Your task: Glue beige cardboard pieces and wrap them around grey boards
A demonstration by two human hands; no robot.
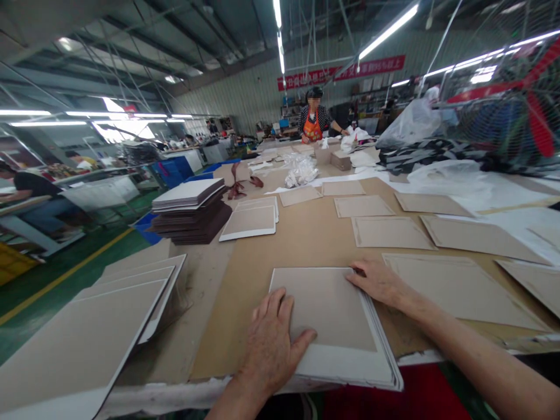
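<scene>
Lying across the left side of the panel stack [336,309] in the head view, your left hand [273,335] is open, its fingers loosely spread. Your right hand [371,282] curls at the far right corner; you can't tell from here whether it pinches the sheets or only touches them. The stack sits before you at the near edge of the brown tabletop [306,239], and its near right corner seems to reach past that edge. Pressing down there could tip the sheets off. The layers show uneven along the right side, so a sideways push from your left palm might skew the top one further. Your right forearm [468,345] lies close to a loose panel [464,286]; a sweeping elbow could drag it.
</scene>
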